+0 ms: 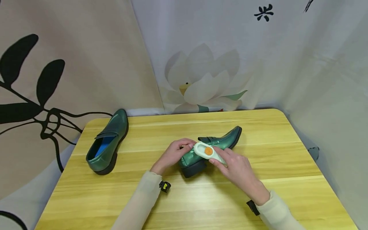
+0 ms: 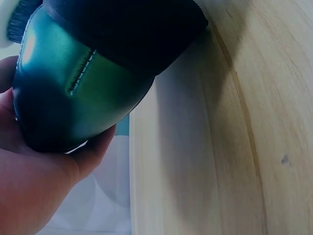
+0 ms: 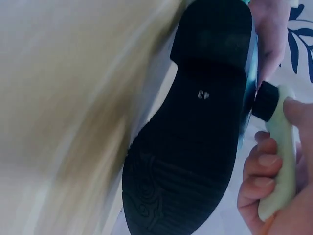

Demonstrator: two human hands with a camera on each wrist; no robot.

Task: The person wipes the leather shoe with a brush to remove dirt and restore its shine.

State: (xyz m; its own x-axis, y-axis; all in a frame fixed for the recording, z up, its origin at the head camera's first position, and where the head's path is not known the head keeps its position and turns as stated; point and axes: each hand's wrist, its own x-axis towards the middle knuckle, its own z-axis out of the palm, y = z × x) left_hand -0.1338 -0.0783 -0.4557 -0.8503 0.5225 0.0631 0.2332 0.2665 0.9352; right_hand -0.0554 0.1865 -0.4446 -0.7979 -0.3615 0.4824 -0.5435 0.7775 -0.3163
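Note:
A shiny green loafer (image 1: 225,141) is tilted on its side over the table, its dark heel towards me and its toe pointing away to the right. My left hand (image 1: 173,154) grips it at the heel end, around the opening's rim, as the left wrist view shows on the green heel (image 2: 58,98). In my right hand (image 1: 241,168) is a pale green shoe brush (image 1: 202,149) with an orange oval on top. Its dark bristles (image 3: 265,101) are at the loafer's side; the black sole (image 3: 195,132) faces the right wrist camera.
A second green loafer (image 1: 110,140) with a blue insole stands upright at the table's left edge. The wooden table (image 1: 276,153) has rounded far corners. Behind it hang pale curtains (image 1: 207,32) printed with flowers and dark leaves.

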